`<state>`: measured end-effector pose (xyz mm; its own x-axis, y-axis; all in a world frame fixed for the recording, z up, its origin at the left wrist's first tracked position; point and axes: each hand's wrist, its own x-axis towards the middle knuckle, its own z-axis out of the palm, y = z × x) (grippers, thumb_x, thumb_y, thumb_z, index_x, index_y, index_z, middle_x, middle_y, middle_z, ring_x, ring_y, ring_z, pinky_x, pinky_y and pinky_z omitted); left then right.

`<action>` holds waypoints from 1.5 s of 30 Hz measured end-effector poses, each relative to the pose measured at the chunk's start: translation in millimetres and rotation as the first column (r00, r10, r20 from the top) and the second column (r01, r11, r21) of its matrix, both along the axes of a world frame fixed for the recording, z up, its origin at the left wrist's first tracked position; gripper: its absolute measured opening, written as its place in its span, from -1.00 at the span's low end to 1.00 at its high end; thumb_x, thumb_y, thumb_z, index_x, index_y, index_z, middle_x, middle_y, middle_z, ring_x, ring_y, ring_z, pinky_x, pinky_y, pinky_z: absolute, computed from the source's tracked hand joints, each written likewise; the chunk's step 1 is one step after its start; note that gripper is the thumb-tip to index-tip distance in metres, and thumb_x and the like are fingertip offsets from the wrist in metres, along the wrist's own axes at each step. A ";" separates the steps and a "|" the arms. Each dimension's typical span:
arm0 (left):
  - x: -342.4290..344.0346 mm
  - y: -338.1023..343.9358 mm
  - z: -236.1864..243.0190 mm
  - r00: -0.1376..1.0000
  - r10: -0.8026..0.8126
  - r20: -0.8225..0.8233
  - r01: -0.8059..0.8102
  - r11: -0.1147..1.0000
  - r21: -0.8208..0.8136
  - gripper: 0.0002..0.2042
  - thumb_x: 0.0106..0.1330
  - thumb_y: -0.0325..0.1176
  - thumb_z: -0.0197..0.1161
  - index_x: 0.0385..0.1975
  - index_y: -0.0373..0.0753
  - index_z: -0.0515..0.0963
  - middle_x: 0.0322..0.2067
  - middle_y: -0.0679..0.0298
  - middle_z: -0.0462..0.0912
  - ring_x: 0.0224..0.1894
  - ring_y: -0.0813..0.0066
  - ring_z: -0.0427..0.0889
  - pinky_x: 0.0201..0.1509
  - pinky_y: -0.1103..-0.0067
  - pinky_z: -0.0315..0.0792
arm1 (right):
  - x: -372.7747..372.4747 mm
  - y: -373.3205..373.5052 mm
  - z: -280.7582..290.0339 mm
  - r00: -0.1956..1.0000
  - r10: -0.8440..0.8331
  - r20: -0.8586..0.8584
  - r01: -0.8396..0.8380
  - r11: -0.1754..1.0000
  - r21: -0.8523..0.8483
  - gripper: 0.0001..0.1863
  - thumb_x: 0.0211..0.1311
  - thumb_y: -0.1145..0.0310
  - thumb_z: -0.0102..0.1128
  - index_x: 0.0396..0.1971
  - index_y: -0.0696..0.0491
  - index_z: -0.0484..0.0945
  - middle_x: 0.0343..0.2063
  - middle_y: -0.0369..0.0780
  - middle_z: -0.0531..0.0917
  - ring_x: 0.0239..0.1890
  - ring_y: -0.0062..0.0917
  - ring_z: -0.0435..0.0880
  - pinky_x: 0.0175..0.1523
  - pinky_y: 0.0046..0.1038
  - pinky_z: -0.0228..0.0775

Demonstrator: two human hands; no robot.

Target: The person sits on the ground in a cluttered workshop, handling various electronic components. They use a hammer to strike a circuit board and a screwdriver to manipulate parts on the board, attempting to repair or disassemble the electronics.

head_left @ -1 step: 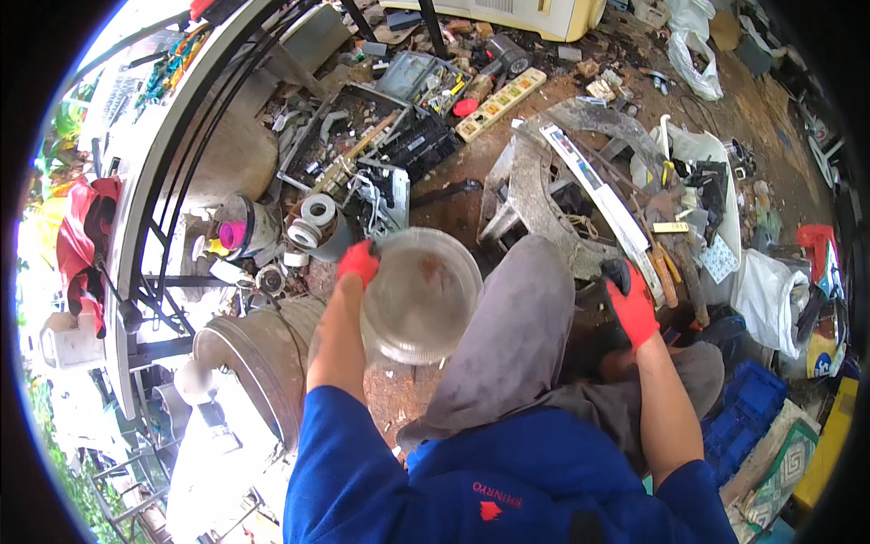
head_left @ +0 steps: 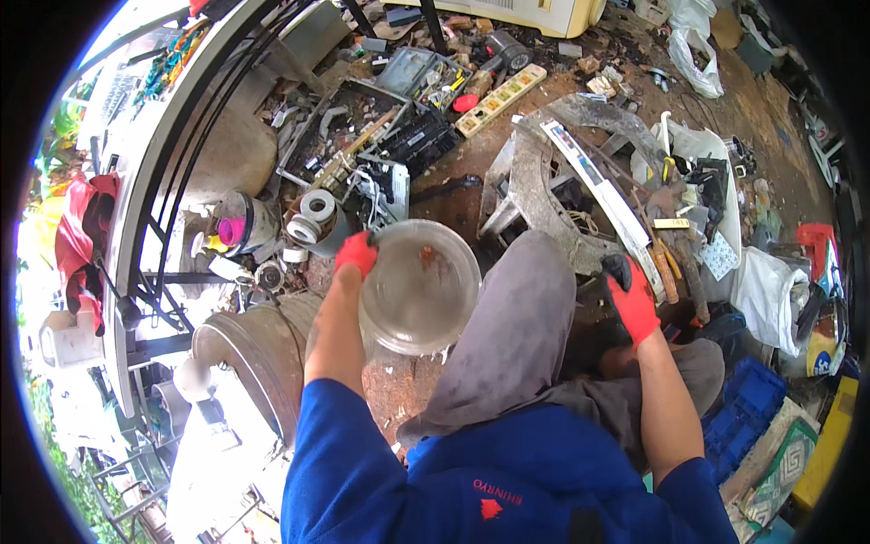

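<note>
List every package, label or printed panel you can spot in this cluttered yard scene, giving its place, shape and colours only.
White panel strip: long, narrow, coloured printed patches, lying across the grey metal frame.
Printed sack: lower right corner, flat, green and white pattern.
Blue crate: right of the knee, ribbed plastic.
No screens visible.

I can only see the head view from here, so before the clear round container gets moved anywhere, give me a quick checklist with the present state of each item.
1. Left hand has a grip on the clear round container: ok, red-gloved fingers on its upper left rim.
2. Container clear of the raised grey-trousered knee: cannot tell, they overlap in the view.
3. Container contents: cannot tell, only a small brownish speck shows inside.
4. Right hand free: cannot tell, it rests low beside the knee over dark clutter.
5. Ground ahead free: not ok, tape rolls and a white power strip lie among scrap.
</note>
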<state>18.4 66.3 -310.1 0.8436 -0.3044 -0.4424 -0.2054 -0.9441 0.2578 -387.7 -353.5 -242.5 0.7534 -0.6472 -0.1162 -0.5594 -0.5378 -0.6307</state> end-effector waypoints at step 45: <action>-6.9 -67.5 408.3 0.845 -0.015 0.534 0.073 0.994 -0.088 -0.57 -0.11 -0.19 0.40 -0.25 -0.35 0.66 -0.35 -0.06 0.72 -0.24 0.04 0.73 -0.13 0.30 0.58 | 168.2 219.2 221.2 0.643 0.733 0.223 -0.626 0.671 -0.398 -0.31 0.16 0.02 0.27 0.24 0.07 0.38 0.08 0.00 0.54 0.08 -0.09 0.57 0.16 -0.21 0.43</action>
